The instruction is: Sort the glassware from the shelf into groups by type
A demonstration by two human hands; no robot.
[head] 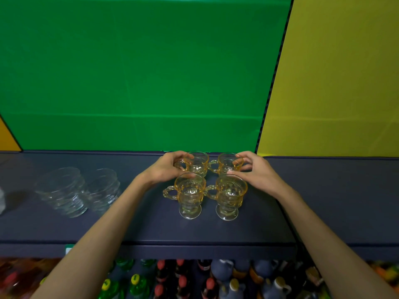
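Four amber mugs grouped at the centre of the frame on the dark shelf (323, 190).

The rear left mug (197, 164) is gripped by the left hand (166, 168), the rear right mug (227, 164) by the right hand (257, 171). Two front mugs (190, 195) (230, 195) are set upright just below them. Clear glass bowls (64, 190) are seen well apart, at the left.

The left hand (167, 167) covers the handle of the rear-left amber cup (197, 162), and the right hand (257, 169) hides the far side of the rear-right amber cup (227, 164). Bottles (183, 279) below the shelf (151, 229) blur together, cut by the bottom edge. A pale object (1, 199) is clipped at left.
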